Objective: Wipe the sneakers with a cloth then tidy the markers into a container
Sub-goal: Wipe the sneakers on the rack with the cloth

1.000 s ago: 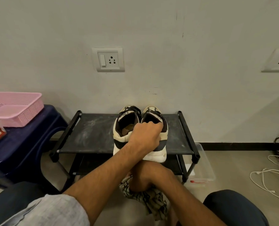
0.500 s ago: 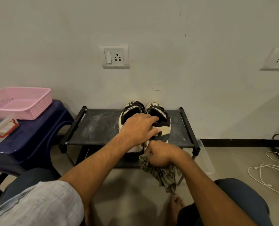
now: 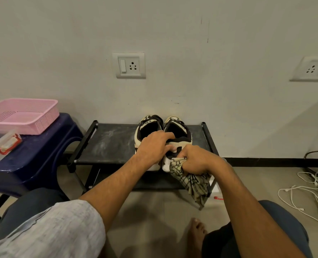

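Observation:
Two cream and black sneakers stand side by side on a black shoe rack (image 3: 109,144), heels towards me. My left hand (image 3: 154,148) grips the heel collars where the left sneaker (image 3: 147,127) and the right sneaker (image 3: 178,130) meet, fingers hooked into the right one. My right hand (image 3: 196,160) holds a patterned beige and black cloth (image 3: 191,181) bunched against the right sneaker's heel; the rest of the cloth hangs below the rack's edge. No markers are clearly visible.
A pink basket (image 3: 22,116) and a clear plastic box with red contents (image 3: 4,146) sit on a dark blue stool (image 3: 33,161) at left. White cables (image 3: 310,194) lie on the floor at right. A clear container (image 3: 216,190) shows behind the rack's right leg.
My right hand rose with the cloth from below the rack up to the right sneaker's heel. My left hand stayed on the sneakers' heels. The view shifted slightly.

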`<state>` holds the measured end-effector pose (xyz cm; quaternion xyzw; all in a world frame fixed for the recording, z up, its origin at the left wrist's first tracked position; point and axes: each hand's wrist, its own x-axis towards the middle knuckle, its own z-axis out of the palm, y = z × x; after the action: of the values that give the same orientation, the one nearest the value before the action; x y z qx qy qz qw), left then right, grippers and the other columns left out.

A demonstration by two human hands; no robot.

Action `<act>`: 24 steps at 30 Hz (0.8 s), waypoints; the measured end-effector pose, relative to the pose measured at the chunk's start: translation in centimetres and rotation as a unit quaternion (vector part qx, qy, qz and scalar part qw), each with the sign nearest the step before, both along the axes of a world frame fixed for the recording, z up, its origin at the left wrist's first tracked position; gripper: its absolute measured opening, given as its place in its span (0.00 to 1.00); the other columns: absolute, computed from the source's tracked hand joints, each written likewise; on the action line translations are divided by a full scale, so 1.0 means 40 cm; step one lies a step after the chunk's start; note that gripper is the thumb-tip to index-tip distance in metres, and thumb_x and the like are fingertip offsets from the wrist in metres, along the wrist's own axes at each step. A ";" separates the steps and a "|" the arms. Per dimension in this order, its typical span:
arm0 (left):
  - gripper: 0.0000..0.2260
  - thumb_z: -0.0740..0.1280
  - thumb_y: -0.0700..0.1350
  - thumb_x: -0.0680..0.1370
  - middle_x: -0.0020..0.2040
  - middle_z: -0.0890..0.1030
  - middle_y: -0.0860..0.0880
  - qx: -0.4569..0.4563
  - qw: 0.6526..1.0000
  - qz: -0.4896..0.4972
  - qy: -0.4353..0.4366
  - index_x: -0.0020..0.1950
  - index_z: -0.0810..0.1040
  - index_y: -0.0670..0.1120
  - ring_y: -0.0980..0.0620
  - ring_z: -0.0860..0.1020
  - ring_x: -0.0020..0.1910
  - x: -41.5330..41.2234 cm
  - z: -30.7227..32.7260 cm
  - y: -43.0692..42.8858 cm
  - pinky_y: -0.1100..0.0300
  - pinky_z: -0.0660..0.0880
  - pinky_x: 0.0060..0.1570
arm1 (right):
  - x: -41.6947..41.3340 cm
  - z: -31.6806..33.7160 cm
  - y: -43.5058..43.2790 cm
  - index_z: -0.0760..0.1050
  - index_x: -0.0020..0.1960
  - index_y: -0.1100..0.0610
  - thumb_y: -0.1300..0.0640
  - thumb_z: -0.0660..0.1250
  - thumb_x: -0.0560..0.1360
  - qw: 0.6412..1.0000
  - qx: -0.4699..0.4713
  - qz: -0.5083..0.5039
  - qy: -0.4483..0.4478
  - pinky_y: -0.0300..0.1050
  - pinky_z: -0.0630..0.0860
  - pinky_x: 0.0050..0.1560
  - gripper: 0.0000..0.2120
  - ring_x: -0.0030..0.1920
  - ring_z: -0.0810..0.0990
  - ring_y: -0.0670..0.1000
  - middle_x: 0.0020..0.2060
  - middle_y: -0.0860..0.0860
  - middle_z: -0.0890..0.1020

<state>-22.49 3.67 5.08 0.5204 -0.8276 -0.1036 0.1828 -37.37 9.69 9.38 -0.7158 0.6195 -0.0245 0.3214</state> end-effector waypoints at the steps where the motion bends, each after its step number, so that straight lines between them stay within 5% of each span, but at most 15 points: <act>1: 0.16 0.68 0.52 0.77 0.57 0.78 0.49 -0.002 1.000 -0.001 0.004 0.63 0.75 0.52 0.49 0.75 0.57 -0.002 0.000 0.001 0.54 0.70 0.50 | -0.005 0.000 -0.003 0.78 0.39 0.65 0.66 0.62 0.71 1.000 -0.002 -0.006 -0.004 0.44 0.68 0.34 0.07 0.35 0.71 0.51 0.33 0.56 0.74; 6: 0.17 0.68 0.54 0.75 0.57 0.78 0.52 0.020 1.000 0.006 -0.020 0.63 0.74 0.54 0.51 0.75 0.57 0.000 0.012 -0.003 0.52 0.73 0.51 | -0.014 -0.007 -0.009 0.82 0.46 0.64 0.66 0.62 0.72 1.000 -0.005 -0.008 -0.020 0.44 0.73 0.37 0.10 0.38 0.74 0.50 0.42 0.62 0.81; 11: 0.18 0.63 0.55 0.74 0.58 0.77 0.51 -0.011 1.000 0.012 -0.015 0.63 0.75 0.54 0.51 0.75 0.56 -0.012 0.023 -0.012 0.53 0.74 0.49 | -0.012 -0.015 -0.014 0.80 0.39 0.62 0.65 0.63 0.73 1.000 -0.007 -0.003 -0.012 0.41 0.70 0.32 0.08 0.34 0.72 0.49 0.33 0.53 0.76; 16: 0.18 0.56 0.56 0.81 0.65 0.74 0.49 -0.017 1.000 0.006 -0.016 0.68 0.72 0.53 0.47 0.73 0.63 -0.070 0.035 -0.061 0.47 0.74 0.56 | -0.007 -0.028 -0.018 0.79 0.43 0.67 0.65 0.63 0.73 1.000 -0.011 0.004 -0.005 0.44 0.69 0.32 0.07 0.34 0.73 0.51 0.34 0.61 0.75; 24: 0.17 0.56 0.44 0.81 0.78 0.56 0.46 0.029 0.983 -0.053 -0.172 0.67 0.76 0.45 0.44 0.60 0.72 -0.093 0.030 -0.152 0.44 0.61 0.70 | -0.042 -0.019 -0.054 0.77 0.44 0.71 0.68 0.63 0.68 0.999 -0.042 0.003 -0.026 0.43 0.65 0.32 0.08 0.34 0.67 0.52 0.32 0.59 0.70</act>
<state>-26.21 -2.43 6.28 0.4908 -0.8699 -0.0460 0.0163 -39.07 7.55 8.64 -0.7294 0.6074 -0.0686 0.3072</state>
